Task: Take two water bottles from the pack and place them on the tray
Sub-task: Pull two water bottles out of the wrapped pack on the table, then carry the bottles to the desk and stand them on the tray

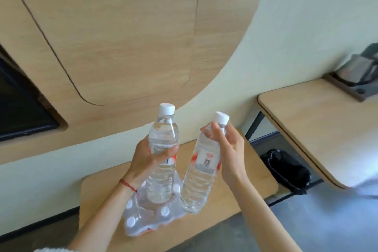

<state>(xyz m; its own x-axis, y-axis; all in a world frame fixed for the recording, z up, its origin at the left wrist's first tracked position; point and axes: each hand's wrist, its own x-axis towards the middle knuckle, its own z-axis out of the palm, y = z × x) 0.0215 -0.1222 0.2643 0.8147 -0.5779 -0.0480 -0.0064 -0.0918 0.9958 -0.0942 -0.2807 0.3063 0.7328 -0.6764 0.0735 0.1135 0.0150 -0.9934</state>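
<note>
Two bottles held above pack (151, 217): left hand (147, 161) wraps one (162, 149), right hand (229, 149) seemingly pinches other's (201, 170) neck

2 clear capped bottles (162, 155) (201, 170) held above pack (151, 215).

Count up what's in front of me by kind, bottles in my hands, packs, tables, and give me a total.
Water bottles held in hand: 2, bottle in the left hand, bottle in the right hand
Plastic-wrapped bottle packs: 1, pack on the low table
Wooden tables: 2, low table, side table
Black bags on the floor: 1, black bag
Total: 6
</note>
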